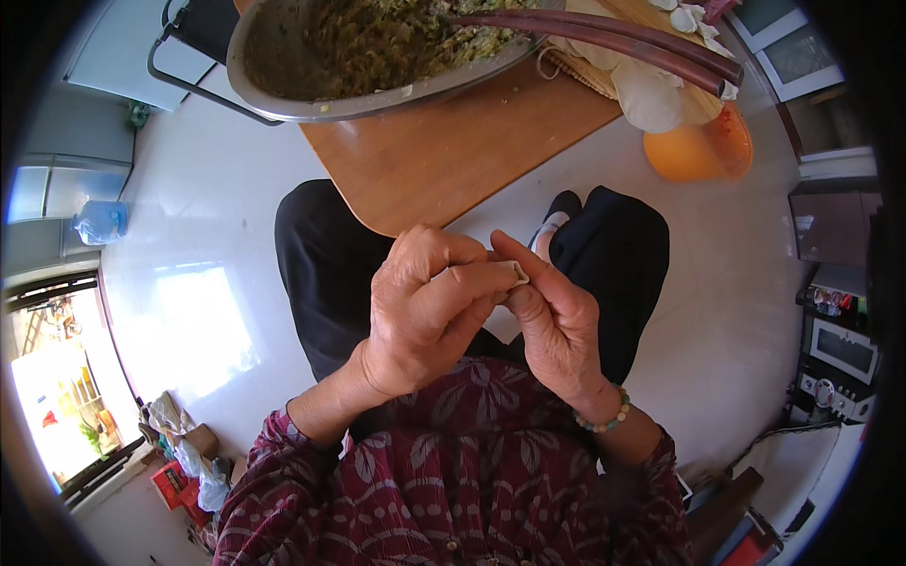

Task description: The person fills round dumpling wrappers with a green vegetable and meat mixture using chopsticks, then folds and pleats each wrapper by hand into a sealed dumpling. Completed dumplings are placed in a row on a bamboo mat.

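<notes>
My left hand [432, 304] and my right hand [559, 318] meet above my lap, both pinching the edge of a small piece of pale dough [520, 272]. Fingers cover most of the dough. Beyond them, a large metal bowl [354, 107] of chopped, greenish-brown filling [382, 42] stands on a wooden table [460, 141]. Two long reddish-brown chopsticks [637, 49] lie across its rim. To the right of the bowl, round, flat dough wrappers [648, 92] lie on a woven tray [580, 74], some hanging over its edge.
An orange plastic bowl [690, 152] is at the far right, beyond the table's edge. A black seat with a metal frame [202, 88] stands at the upper left. My knees are on either side of the table's near corner. Bags and boxes [184, 481] lie at the lower left.
</notes>
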Motion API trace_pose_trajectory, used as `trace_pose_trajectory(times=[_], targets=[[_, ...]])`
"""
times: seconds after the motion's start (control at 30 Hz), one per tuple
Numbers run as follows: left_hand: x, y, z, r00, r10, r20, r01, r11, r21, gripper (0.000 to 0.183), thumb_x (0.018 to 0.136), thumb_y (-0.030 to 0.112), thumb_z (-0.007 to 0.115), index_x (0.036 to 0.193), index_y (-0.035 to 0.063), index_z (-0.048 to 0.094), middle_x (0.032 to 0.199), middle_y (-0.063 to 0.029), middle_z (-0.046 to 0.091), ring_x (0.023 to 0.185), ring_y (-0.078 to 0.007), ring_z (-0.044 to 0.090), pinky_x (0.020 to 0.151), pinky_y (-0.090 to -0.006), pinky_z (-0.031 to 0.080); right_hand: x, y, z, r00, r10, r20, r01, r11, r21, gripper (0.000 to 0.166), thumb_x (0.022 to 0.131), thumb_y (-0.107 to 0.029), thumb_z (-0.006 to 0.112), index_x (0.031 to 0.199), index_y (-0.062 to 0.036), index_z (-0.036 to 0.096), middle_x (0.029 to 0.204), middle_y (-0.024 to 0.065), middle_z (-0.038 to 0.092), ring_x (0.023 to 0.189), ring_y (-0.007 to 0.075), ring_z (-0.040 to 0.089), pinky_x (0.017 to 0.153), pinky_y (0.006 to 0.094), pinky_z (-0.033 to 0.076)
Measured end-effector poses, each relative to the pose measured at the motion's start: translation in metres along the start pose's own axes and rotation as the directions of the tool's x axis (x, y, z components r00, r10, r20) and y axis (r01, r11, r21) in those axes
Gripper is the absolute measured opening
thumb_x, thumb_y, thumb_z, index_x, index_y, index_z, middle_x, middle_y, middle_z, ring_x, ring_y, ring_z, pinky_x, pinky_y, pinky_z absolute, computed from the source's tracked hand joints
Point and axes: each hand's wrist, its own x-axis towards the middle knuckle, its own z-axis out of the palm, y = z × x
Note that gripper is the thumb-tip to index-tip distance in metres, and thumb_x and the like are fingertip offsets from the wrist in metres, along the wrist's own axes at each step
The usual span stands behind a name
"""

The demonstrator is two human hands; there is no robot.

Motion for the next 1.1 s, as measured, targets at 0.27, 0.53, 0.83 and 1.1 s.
trace_pose_trajectory(times=[0.27, 0.53, 0.83, 1.1], targets=[[0.012, 0.002, -0.005, 1.0, 0.005, 0.005, -0.004, 0.999, -0.047, 0.027, 0.063, -0.004, 0.076, 0.083, 0.005, 0.061, 0.079, -0.0064, 0.059, 0.071, -0.0195, 0.058, 0.06, -0.0283, 0.046, 0.015, -0.003, -0.011, 0.916, -0.387, 0.107, 0.39, 0.794, -0.466, 0.036, 0.082, -0.003, 0.065, 0.117, 0.0027, 0.058, 0.109, 0.0187, 0.063, 0.087, 0.0261, 0.065, 0.072, 0.0289, 0.054], [0.015, -0.006, 0.004, 0.994, 0.106, -0.022, -0.107, 0.993, -0.045, 0.029, 0.059, -0.004, 0.076, 0.081, 0.006, 0.061, 0.078, -0.0051, 0.06, 0.071, -0.021, 0.057, 0.064, -0.0312, 0.045, 0.021, 0.01, -0.017, 0.812, -0.554, 0.182, 0.544, 0.606, -0.581, 0.039, 0.075, -0.001, 0.071, 0.112, 0.0058, 0.06, 0.108, 0.0205, 0.064, 0.08, 0.0258, 0.066, 0.069, 0.0293, 0.054], [0.031, -0.004, 0.005, 0.996, 0.08, -0.026, -0.084, 0.951, -0.296, 0.013, 0.076, 0.005, 0.069, 0.086, 0.0019, 0.063, 0.086, -0.0112, 0.066, 0.078, -0.0233, 0.061, 0.07, -0.0321, 0.048, 0.0, 0.011, -0.011, 0.98, 0.199, 0.004, -0.159, 0.771, 0.617, 0.038, 0.088, -0.013, 0.063, 0.12, 0.0051, 0.054, 0.104, 0.0126, 0.064, 0.091, 0.0196, 0.065, 0.082, 0.033, 0.055], [-0.007, 0.005, 0.011, 0.987, -0.161, -0.023, 0.151, 0.961, -0.232, 0.046, 0.071, 0.034, 0.079, 0.096, 0.0012, 0.059, 0.099, -0.0129, 0.06, 0.091, -0.0211, 0.058, 0.077, -0.0326, 0.046, -0.009, 0.003, -0.013, 0.969, 0.244, 0.041, -0.17, 0.535, 0.828, 0.032, 0.091, -0.007, 0.056, 0.122, -0.0014, 0.052, 0.122, 0.0191, 0.056, 0.112, 0.0296, 0.057, 0.094, 0.0404, 0.051]])
